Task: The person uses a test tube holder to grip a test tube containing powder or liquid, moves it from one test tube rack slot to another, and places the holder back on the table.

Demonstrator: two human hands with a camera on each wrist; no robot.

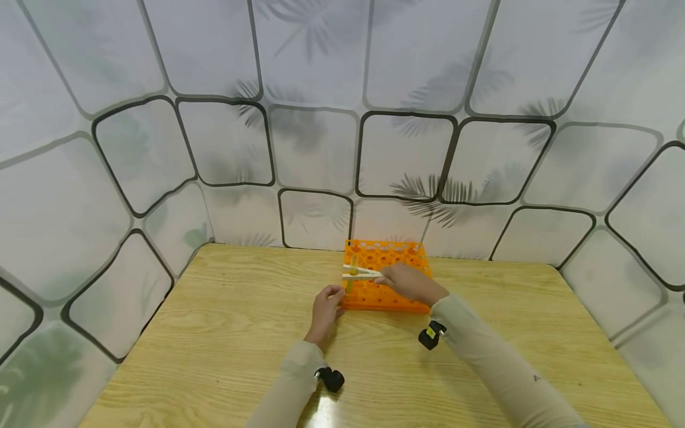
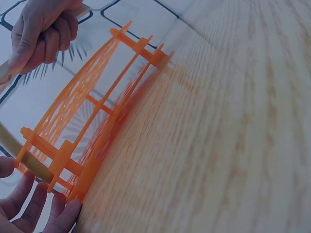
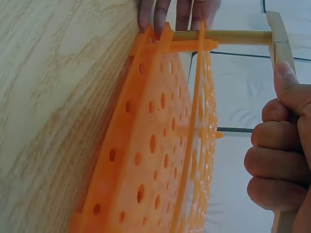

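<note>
An orange test tube rack (image 1: 385, 304) stands on the table. At its left end a slim test tube with yellowish contents (image 3: 233, 37) stands upright, its lower part inside the rack. My right hand (image 1: 409, 282) grips a wooden test tube clamp (image 3: 279, 36) above the rack, and the clamp's jaws lie around the tube's upper part. In the right wrist view the thumb lies along the wood and the other fingers are curled round it. Beside the rack's left end is my left hand (image 1: 325, 309), its fingers (image 2: 63, 213) touching the end frame near the tube.
Beneath everything is a light wood-grain table (image 1: 241, 309). A patterned fabric wall (image 1: 316, 148) rises behind the table's back edge and along both sides. The rack sits close to that back edge, with rows of round holes in its decks.
</note>
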